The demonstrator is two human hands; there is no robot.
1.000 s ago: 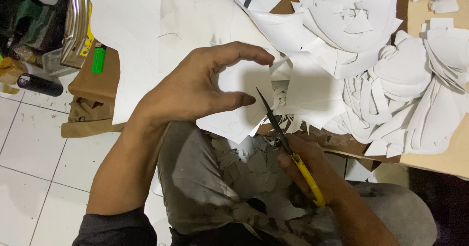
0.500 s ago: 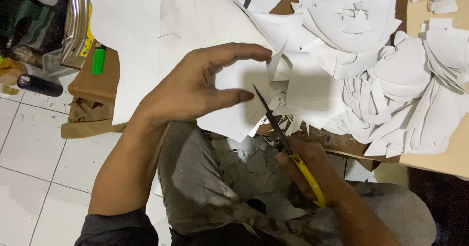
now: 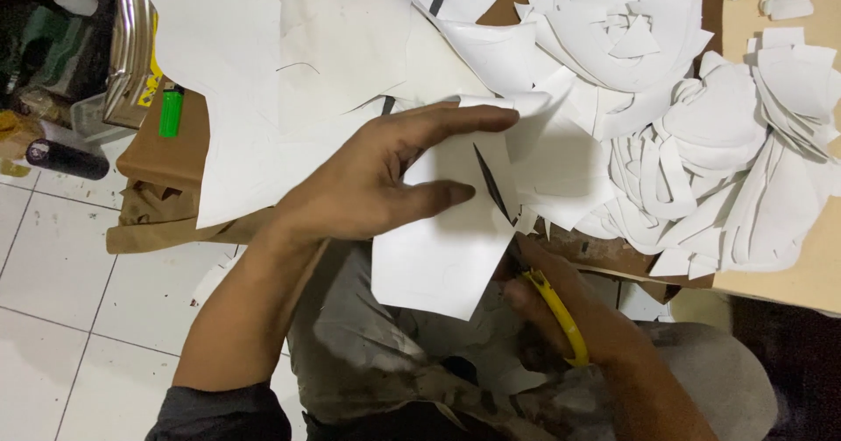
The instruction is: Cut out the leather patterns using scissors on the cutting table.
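Note:
My left hand (image 3: 377, 178) grips a white sheet (image 3: 442, 248) between thumb and fingers, holding it above my lap. In my right hand (image 3: 561, 318) are scissors (image 3: 526, 248) with yellow handles; their dark blades point up and away and are cutting into the sheet's right side. Part of my right hand is hidden behind the sheet.
A brown board (image 3: 175, 152) in front carries large white sheets (image 3: 315, 64) and heaps of cut white pieces (image 3: 701, 134). A green lighter (image 3: 171, 112) lies at its left edge. A dark cylinder (image 3: 66, 159) and clutter sit at far left over white floor tiles (image 3: 79, 318).
The left hand has turned the sheet and shifted it rightwards, and the scissor blades have gone deeper into the sheet. The view sits closer.

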